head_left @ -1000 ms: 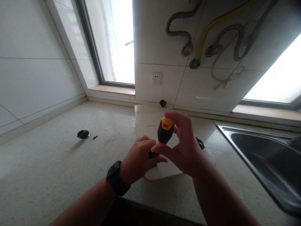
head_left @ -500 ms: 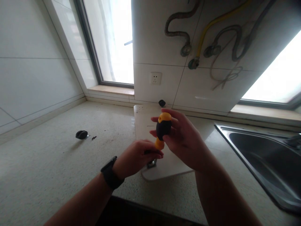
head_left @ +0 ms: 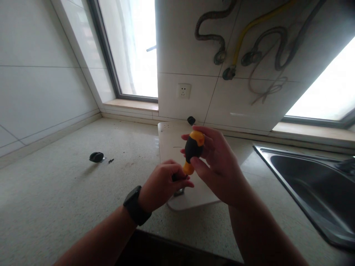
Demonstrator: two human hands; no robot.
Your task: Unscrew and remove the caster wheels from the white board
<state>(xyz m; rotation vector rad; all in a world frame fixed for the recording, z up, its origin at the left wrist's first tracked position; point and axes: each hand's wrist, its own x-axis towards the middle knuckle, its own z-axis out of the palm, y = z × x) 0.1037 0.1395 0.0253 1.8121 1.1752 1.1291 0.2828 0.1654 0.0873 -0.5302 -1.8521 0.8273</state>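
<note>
A short, stubby screwdriver (head_left: 193, 147) with a black and yellow handle is in my right hand (head_left: 219, 166), fingers curled around the grip. It leans, its yellow collar lower down beside my left fingertips. My left hand (head_left: 161, 184) pinches a dark caster wheel (head_left: 179, 178), mostly covered by the fingers. Below it, part of a metal mounting plate (head_left: 179, 192) shows against the near left corner of a white board (head_left: 191, 203). The screwdriver's tip is hidden.
Another black caster (head_left: 96, 157) lies on the speckled counter (head_left: 83, 199) at left, beside small dark screws (head_left: 111, 161). One more caster (head_left: 191, 120) is at the board's far edge. A steel sink (head_left: 313, 184) is on the right, a wall socket (head_left: 183, 91) behind.
My right hand has tilted the screwdriver's top slightly to the right and turned its handle. My left hand has shifted a little but stays at the caster.
</note>
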